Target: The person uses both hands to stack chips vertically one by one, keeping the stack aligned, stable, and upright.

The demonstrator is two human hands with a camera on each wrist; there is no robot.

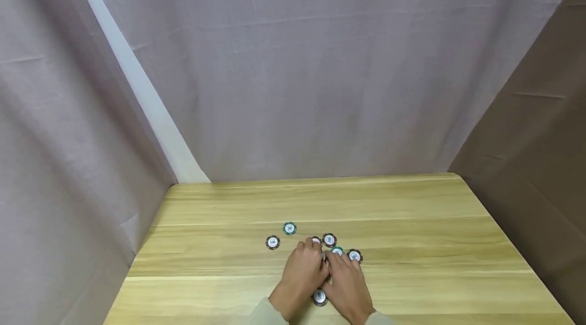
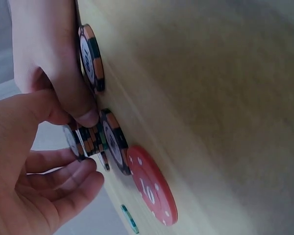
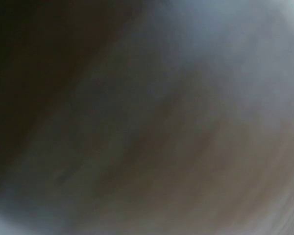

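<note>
My two hands meet over a small stack of poker chips (image 2: 92, 139), mostly hidden in the head view. The left hand (image 1: 304, 271) pinches a poker chip (image 2: 73, 142) at the top of this stack between thumb and fingers; its other fingers are loosely bent. My right hand (image 1: 348, 284) holds the side of the stack, its thumb against the chips. Beside the stack lie a black-and-orange chip (image 2: 115, 142) and a red chip (image 2: 152, 186), whose edges touch or overlap. Another dark chip (image 1: 319, 297) lies between the wrists. The right wrist view is dark and blurred.
On the wooden table (image 1: 206, 254), a green 20 chip (image 1: 289, 228) and a black 100 chip (image 1: 272, 242) lie left of the hands. Beyond the fingers are dark chips (image 1: 329, 239) and a partly covered green chip (image 1: 337, 250). Grey curtains (image 1: 311, 86) surround the table.
</note>
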